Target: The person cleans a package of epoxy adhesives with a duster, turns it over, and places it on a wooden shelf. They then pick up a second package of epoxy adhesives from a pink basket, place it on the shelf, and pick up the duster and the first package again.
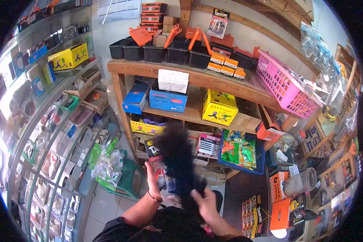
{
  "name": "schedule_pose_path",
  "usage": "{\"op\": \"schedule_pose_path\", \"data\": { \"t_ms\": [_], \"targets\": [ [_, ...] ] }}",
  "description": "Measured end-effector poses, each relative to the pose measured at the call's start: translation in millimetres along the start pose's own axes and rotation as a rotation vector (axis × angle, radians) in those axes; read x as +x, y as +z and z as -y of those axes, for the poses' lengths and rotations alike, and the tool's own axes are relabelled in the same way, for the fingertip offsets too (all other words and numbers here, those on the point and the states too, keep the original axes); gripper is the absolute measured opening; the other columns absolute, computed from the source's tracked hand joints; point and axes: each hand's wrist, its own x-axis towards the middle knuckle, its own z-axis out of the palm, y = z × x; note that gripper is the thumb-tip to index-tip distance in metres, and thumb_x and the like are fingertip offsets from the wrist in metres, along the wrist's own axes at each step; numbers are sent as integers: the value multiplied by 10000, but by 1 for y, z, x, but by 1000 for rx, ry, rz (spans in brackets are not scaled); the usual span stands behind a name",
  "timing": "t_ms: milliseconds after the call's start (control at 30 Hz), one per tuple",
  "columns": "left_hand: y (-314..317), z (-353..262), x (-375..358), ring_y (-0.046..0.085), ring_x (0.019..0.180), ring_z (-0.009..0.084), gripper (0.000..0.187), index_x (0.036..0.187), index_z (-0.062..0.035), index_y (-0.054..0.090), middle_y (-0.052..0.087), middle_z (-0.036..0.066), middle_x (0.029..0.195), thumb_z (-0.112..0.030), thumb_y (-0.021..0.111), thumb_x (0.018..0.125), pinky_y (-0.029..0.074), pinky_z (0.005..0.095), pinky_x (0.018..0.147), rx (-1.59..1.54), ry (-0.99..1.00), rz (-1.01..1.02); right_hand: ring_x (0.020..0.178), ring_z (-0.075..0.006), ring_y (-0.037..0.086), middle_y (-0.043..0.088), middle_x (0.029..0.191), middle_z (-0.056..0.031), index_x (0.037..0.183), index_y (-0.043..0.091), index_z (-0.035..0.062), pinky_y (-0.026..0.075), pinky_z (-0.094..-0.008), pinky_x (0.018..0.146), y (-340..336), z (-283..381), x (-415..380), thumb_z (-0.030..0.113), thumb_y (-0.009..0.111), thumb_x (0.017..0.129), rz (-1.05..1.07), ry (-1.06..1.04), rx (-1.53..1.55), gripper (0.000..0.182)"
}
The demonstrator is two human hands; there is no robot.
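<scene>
- Head view: the left hand [153, 183] is gripping a carded blister pack [159, 167] upright, in front of the wooden shelf [189, 76].
- The right hand [205, 201] is closing round a fluffy black duster [179, 159], brushing over the pack.
- The pack is looking light, stiff and slick; its card edges are seeming the safest hold.

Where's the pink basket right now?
In the head view, the pink basket sits tilted at the right end of the top wooden shelf, just right of the small orange boxes and above the yellow box.
</scene>
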Motion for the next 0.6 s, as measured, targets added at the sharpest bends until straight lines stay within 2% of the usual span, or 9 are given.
{"op": "schedule_pose_path", "data": {
  "t_ms": [33,100,167,200,300,367,500,567,600],
  "targets": [
    [-38,1,5,508,1049,298,839,1298,-70,317,442,162,1236,-703,338,747,423,465,878,-355,-141,347,715,-101,519,609,820,-27,926,581,-2,433,-267,661,0,9,2,136,580,833,-33,0,28,167],
    [-44,2,7,478,1083,306,827,1311,-67,293,420,154,1259,-676,370,756,405,495,887,-233,-80,152,720,-93,529,607,837,-23,936,573,-9,437,-256,652,4,3,-4,129,570,839,19,18,22,169],
    [-2,1,6,438,1125,312,799,1318,-69,277,379,145,1297,-637,393,770,385,530,891,14,-104,273,705,-88,531,605,831,-15,934,573,-5,437,-245,632,5,-4,-12,136,568,841,187,-57,-192,168],
    [1,-2,8,398,1161,317,791,1327,-72,257,337,135,1330,-612,415,771,365,561,893,181,-139,54,708,-91,531,604,831,-14,941,570,-4,437,-246,637,4,-2,-12,143,571,841,242,-109,-351,178],
    [-9,-3,4,476,1086,300,806,1299,-74,325,422,166,1256,-668,379,757,389,498,900,-49,-56,11,700,-86,520,603,827,-15,940,576,-5,433,-247,634,5,7,2,154,577,839,34,60,83,189],
    [-29,-8,13,495,1063,305,848,1274,-53,351,458,175,1209,-705,363,733,396,478,901,-363,-138,358,723,-90,520,607,835,-20,932,579,-11,433,-260,654,3,-4,7,159,578,838,-20,69,82,194],
    [-19,-2,9,426,1128,333,846,1306,-64,293,390,167,1281,-671,418,730,371,529,905,11,-156,127,732,-92,508,611,835,-42,906,581,-17,424,-254,659,12,-9,-6,184,596,827,259,-19,-194,217],
    [-6,-4,8,500,1042,352,795,1298,-80,323,446,155,1239,-656,402,755,403,507,878,-51,-93,116,701,-101,532,616,830,-57,918,577,-15,442,-254,630,6,0,3,174,589,829,125,-11,-456,209],
    [-5,-10,9,524,1015,317,792,1292,-77,330,469,146,1214,-659,397,759,417,483,874,-45,-65,84,687,-115,559,617,822,-64,929,571,-11,460,-259,605,10,2,10,164,580,833,25,122,76,200]
  ]
}}
